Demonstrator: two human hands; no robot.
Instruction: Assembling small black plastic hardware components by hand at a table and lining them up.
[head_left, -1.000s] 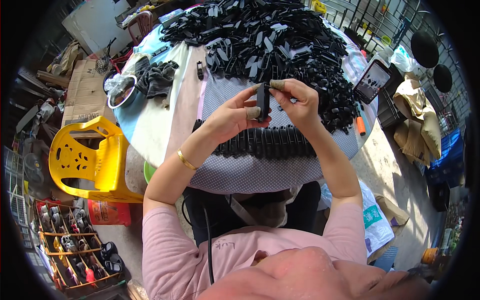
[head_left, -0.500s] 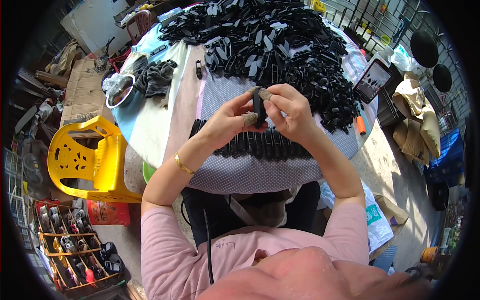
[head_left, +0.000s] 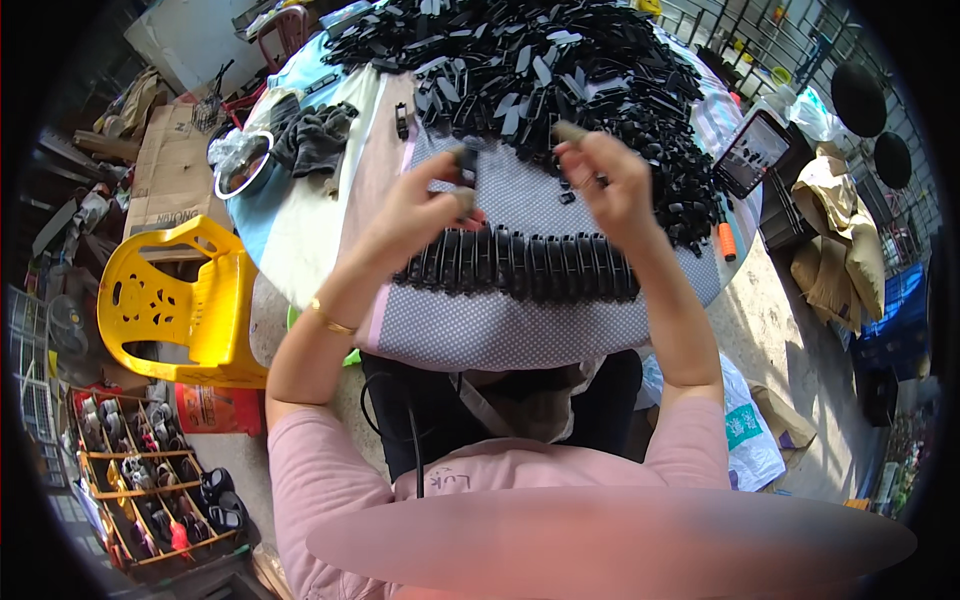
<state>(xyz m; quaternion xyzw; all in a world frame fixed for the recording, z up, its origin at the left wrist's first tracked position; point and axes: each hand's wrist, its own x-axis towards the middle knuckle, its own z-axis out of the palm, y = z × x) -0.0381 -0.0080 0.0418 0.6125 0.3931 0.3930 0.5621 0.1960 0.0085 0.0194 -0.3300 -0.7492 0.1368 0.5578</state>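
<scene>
My left hand [head_left: 422, 208] is closed around a black plastic piece [head_left: 467, 168], held upright above the table between thumb and fingers, with cloth-like covers on the fingertips. My right hand [head_left: 612, 185] is apart from it, slightly blurred, its covered index finger stretched toward the pile and its fingers apart. Small black parts [head_left: 567, 192] show just beside its fingers. Below both hands a row of black curved plastic pieces [head_left: 520, 265] stands side by side on the dotted tablecloth [head_left: 500, 325]. Beyond lies a large heap of loose black plastic parts [head_left: 530, 70], with smaller ones at its right.
One black piece [head_left: 402, 121] lies alone left of the heap. Dark gloves [head_left: 312, 145] and a bowl [head_left: 243, 180] sit at the table's left. A phone-like screen [head_left: 752, 155] and an orange-handled tool [head_left: 726, 240] are at right. A yellow chair [head_left: 190, 310] stands left.
My hands have separated. The left has drawn left with the black piece; the right has let go of it and moved right, toward the small parts.
</scene>
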